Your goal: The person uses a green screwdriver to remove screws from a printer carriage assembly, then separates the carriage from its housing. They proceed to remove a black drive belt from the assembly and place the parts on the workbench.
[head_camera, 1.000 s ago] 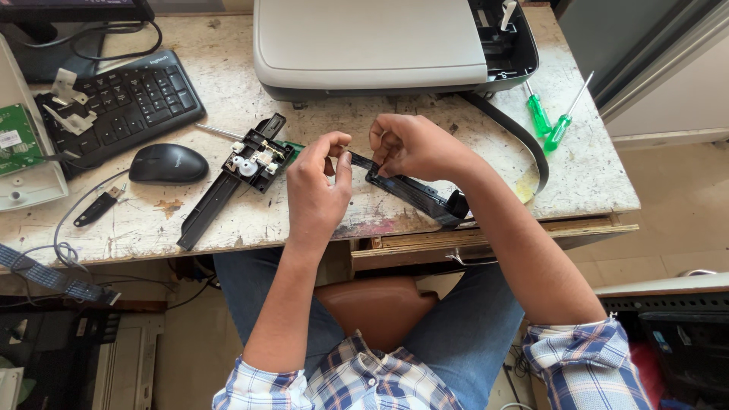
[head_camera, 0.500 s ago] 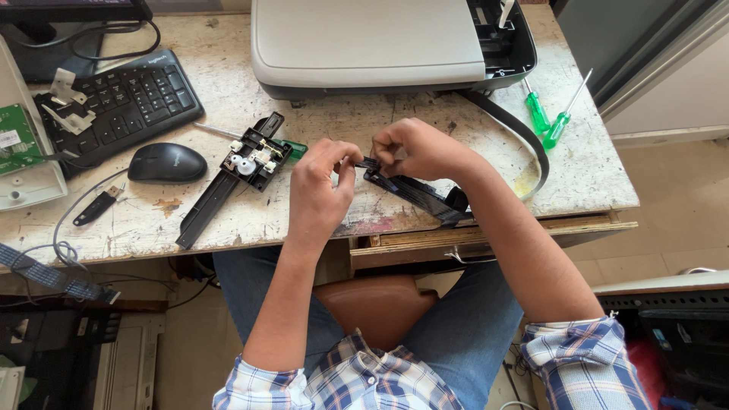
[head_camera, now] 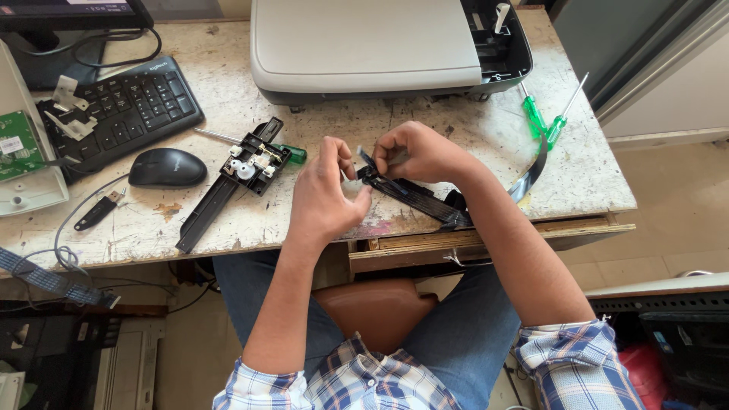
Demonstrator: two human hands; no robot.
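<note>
A long black plastic part (head_camera: 414,195) is held just above the worn table (head_camera: 228,220) at the front middle. My right hand (head_camera: 418,152) pinches a small piece at its upper left end. My left hand (head_camera: 323,193) touches the same end with thumb and fingertips from the left. A flat black ribbon cable (head_camera: 531,167) curves from the part's right end toward the printer. A second black rail with white gears and a small circuit board (head_camera: 235,178) lies to the left of my left hand.
A grey printer (head_camera: 364,45) fills the back of the table. Two green-handled screwdrivers (head_camera: 543,114) lie at the right, a third (head_camera: 292,153) beside the geared rail. A keyboard (head_camera: 121,110), mouse (head_camera: 167,167) and USB stick (head_camera: 97,212) sit at the left.
Both hands have shifted slightly while working the left end of the black part. Its raised end now sits a little higher between my fingers.
</note>
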